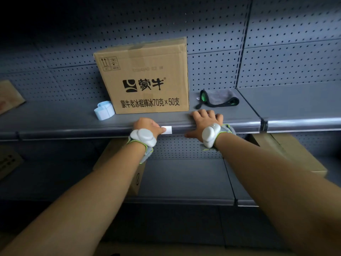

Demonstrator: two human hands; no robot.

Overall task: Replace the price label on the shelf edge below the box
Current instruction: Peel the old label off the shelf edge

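Observation:
A brown cardboard box point(147, 78) with black print stands on the grey shelf. On the shelf edge point(92, 129) just below it sits a small white price label point(167, 129). My left hand point(147, 126) is at the label's left end, fingertips touching it; whether they pinch it or press it I cannot tell. My right hand point(204, 121) rests flat over the shelf edge to the right of the label, fingers spread on the shelf top, holding nothing. Both wrists wear white sensor bands.
A pale blue roll of labels point(104, 110) lies left of the box. A grey cloth with black and green trim point(218, 99) lies to its right. Cardboard boxes point(287, 154) sit on the lower shelf, and another carton point(9, 97) at far left.

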